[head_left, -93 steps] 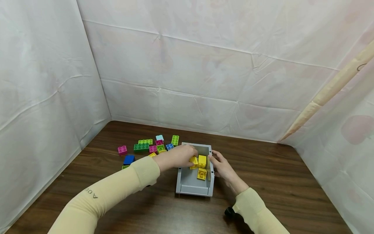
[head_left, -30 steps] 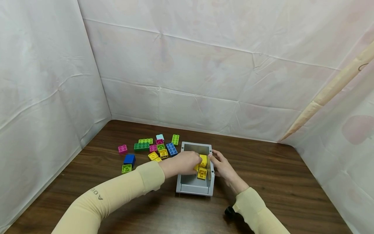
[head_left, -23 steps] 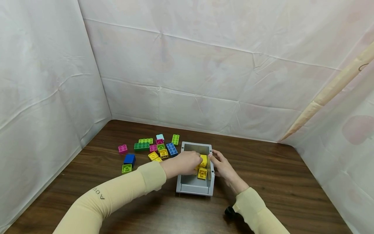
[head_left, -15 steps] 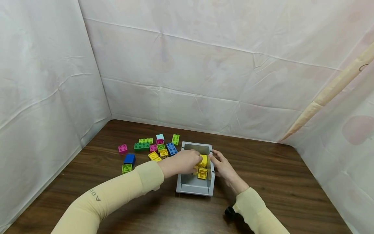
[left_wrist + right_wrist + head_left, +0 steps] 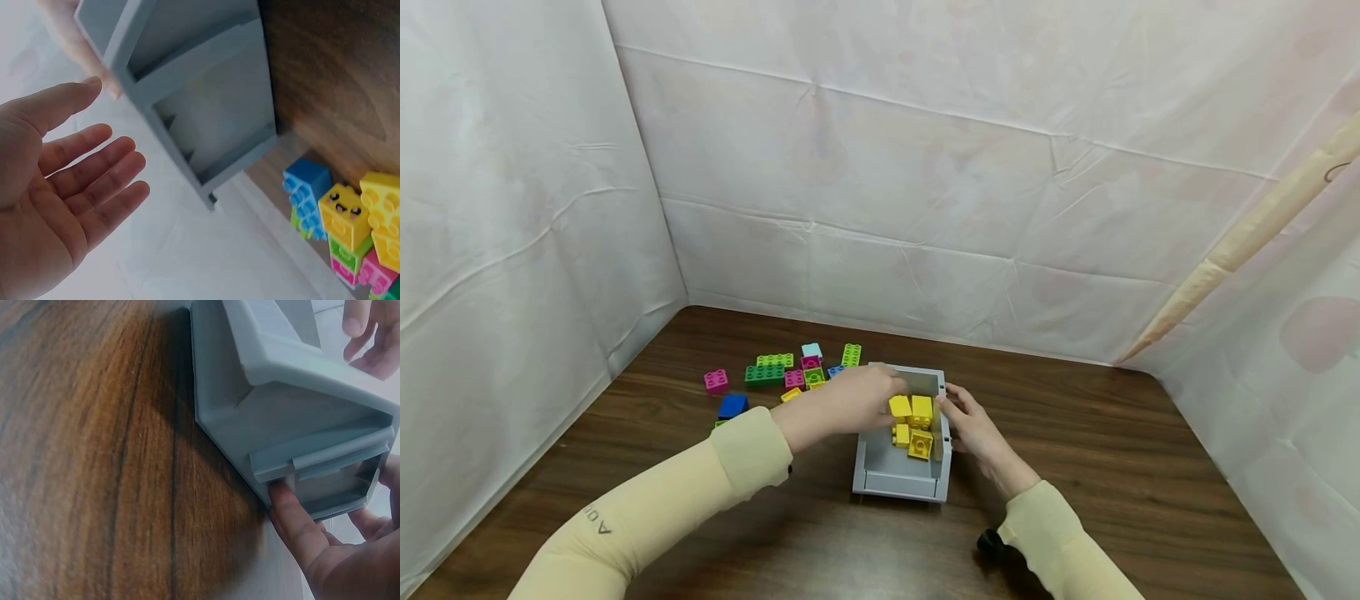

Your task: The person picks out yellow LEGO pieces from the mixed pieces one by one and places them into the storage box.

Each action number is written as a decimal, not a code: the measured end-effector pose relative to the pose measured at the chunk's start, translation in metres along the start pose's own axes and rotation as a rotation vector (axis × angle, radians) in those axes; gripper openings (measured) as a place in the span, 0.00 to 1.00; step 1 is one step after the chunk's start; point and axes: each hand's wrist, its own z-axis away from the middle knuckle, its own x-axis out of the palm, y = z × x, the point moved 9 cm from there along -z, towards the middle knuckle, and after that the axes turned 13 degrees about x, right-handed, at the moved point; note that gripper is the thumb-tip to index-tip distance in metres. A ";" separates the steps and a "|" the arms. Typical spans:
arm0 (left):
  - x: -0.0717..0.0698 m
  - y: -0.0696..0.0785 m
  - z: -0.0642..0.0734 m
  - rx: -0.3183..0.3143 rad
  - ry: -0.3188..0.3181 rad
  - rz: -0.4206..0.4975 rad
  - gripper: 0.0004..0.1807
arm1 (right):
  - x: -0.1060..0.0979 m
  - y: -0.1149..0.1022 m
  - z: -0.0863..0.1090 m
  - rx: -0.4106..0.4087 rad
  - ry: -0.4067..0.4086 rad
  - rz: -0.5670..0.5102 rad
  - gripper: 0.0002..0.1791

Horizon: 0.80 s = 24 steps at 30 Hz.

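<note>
My left hand [image 5: 853, 400] hovers over the left rim of a grey plastic storage bin [image 5: 895, 483]. In the left wrist view its fingers [image 5: 106, 178] are spread and relaxed, with nothing held. Several yellow toy building bricks [image 5: 922, 410] lie inside the bin, grouped toward its right wall. One yellow brick [image 5: 902, 435] is on its side, and another yellow brick [image 5: 921, 444] lies with its hollow underside up. My right hand [image 5: 981, 433] grips the bin's right wall from outside, thumb near the rim. A finger [image 5: 294, 519] presses below a ledge on the bin's side.
Left of the bin, loose bricks lie on the dark wooden table [image 5: 1112, 467]: green [image 5: 764, 374], blue [image 5: 733, 407], pink [image 5: 716, 382], lime [image 5: 852, 355] and yellow ones. My left arm hides some. White cloth walls [image 5: 880, 192] rise behind and beside the table.
My left hand has let go of a yellow brick in the bin and drawn back up and left, uncovering the yellow bricks. My right hand keeps its place on the bin.
</note>
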 end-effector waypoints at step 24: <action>-0.001 -0.044 0.078 -0.226 0.123 0.086 0.26 | 0.002 -0.001 -0.001 0.015 0.004 0.018 0.30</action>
